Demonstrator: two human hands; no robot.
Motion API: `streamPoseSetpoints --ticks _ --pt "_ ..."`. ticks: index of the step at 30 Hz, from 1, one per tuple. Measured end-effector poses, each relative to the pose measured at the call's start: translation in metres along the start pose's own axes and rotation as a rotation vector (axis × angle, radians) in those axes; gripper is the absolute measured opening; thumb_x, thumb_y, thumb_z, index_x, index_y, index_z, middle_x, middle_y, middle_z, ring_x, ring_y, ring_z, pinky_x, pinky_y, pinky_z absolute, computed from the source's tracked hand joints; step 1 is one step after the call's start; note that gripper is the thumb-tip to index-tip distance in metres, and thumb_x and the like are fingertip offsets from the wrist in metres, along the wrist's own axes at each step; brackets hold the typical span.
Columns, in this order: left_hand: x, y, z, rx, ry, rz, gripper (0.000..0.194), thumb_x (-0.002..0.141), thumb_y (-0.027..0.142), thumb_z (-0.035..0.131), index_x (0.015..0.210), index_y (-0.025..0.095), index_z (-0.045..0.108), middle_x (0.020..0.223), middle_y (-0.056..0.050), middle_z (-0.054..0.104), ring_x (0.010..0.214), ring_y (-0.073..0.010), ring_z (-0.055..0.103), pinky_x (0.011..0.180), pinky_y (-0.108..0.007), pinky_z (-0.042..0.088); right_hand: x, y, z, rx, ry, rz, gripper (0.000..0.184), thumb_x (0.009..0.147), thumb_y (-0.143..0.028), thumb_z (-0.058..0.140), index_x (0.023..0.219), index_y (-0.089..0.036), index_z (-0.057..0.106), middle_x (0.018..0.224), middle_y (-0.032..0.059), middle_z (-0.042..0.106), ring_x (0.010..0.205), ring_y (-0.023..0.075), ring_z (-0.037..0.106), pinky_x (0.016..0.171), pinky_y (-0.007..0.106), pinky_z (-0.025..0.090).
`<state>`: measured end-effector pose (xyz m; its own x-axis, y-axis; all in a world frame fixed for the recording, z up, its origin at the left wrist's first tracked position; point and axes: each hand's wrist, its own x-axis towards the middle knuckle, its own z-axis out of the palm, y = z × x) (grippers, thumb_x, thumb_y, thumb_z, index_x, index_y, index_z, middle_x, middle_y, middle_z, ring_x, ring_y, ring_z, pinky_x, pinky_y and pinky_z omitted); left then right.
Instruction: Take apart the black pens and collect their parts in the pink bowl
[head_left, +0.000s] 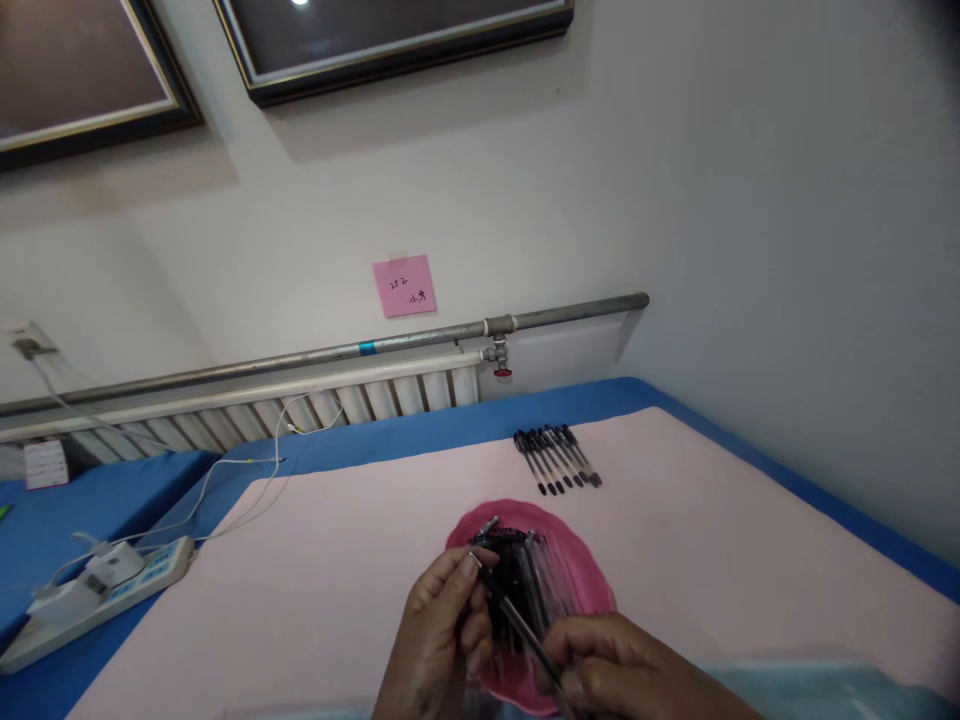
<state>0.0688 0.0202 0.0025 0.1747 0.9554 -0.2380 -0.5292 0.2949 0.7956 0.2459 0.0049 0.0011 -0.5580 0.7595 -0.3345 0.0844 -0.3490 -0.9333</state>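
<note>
A dark pen (517, 620) slants between my two hands over the pink scalloped dish. My left hand (442, 625) pinches its upper end, where a small light tip shows by the thumb. Closed around the lower part of the barrel is my right hand (619, 660). Beneath them, the pink dish (592, 570) holds black pen parts (510, 550) and clear tubes (555, 575), partly hidden by my hands. Beyond the dish, several capped pens (556, 460) with black ends lie side by side in a slanted row.
Pale pink paper (337, 560) covers the blue table (450, 430). A white power strip (157, 570) with plugs and cables lies at the left. Behind the table run a radiator (390, 395) and a metal pipe (300, 357). Teal material (810, 690) edges the near side.
</note>
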Motion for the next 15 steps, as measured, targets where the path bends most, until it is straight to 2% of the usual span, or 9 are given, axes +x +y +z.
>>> streamPoseSetpoints --ticks 2,6,8,11,13,15 --pt "0.001 -0.001 0.0 -0.012 0.014 0.027 0.032 0.068 0.039 0.072 0.083 0.013 0.063 0.048 0.01 0.036 0.035 0.0002 0.022 0.032 -0.013 0.018 0.001 0.001 0.0 0.011 0.008 -0.025 0.009 0.062 -0.024 0.053 0.069 -0.018 0.051 0.051 -0.0063 0.051 0.038 0.0034 0.032 0.04 0.02 0.017" --pt "0.002 -0.003 0.002 -0.057 0.029 0.069 0.028 0.068 0.037 0.072 0.08 0.013 0.063 0.046 0.01 0.035 0.034 0.0001 0.025 0.032 -0.013 0.02 0.005 0.005 0.003 0.059 0.031 -0.048 0.021 0.058 -0.027 0.065 0.069 -0.019 0.049 0.048 -0.0097 0.043 0.039 0.0039 0.034 0.041 0.019 0.021" --pt "0.002 -0.003 0.003 -0.075 0.025 0.081 0.028 0.068 0.037 0.072 0.08 0.013 0.064 0.046 0.01 0.036 0.035 0.0 0.026 0.033 -0.013 0.02 0.006 0.007 0.006 0.106 -0.004 -0.058 0.023 0.065 -0.036 0.062 0.074 -0.018 0.052 0.055 -0.0056 0.051 0.044 0.0059 0.041 0.044 0.02 0.026" --pt "0.001 -0.002 0.005 -0.068 0.027 0.077 0.03 0.066 0.037 0.074 0.08 0.012 0.064 0.047 0.009 0.037 0.036 -0.0002 0.026 0.033 -0.013 0.021 0.007 0.008 0.01 0.19 -0.052 -0.095 0.038 0.076 -0.051 0.048 0.078 -0.014 0.057 0.065 0.0016 0.058 0.051 0.0091 0.049 0.048 0.022 0.03" --pt "0.0 -0.001 0.006 -0.058 0.032 0.077 0.031 0.065 0.037 0.074 0.08 0.012 0.065 0.047 0.009 0.038 0.036 -0.0004 0.028 0.033 -0.013 0.022 0.007 0.008 0.011 0.162 -0.038 -0.097 0.035 0.074 -0.049 0.053 0.073 -0.014 0.056 0.06 0.0 0.057 0.05 0.0089 0.048 0.05 0.022 0.03" --pt "0.0 0.0 0.006 -0.056 0.031 0.078 0.03 0.065 0.037 0.074 0.08 0.012 0.065 0.048 0.008 0.04 0.036 -0.0005 0.029 0.033 -0.013 0.022 0.006 0.007 0.012 0.12 -0.004 -0.09 0.026 0.068 -0.04 0.064 0.07 -0.016 0.053 0.054 -0.0038 0.053 0.049 0.0077 0.045 0.05 0.021 0.03"
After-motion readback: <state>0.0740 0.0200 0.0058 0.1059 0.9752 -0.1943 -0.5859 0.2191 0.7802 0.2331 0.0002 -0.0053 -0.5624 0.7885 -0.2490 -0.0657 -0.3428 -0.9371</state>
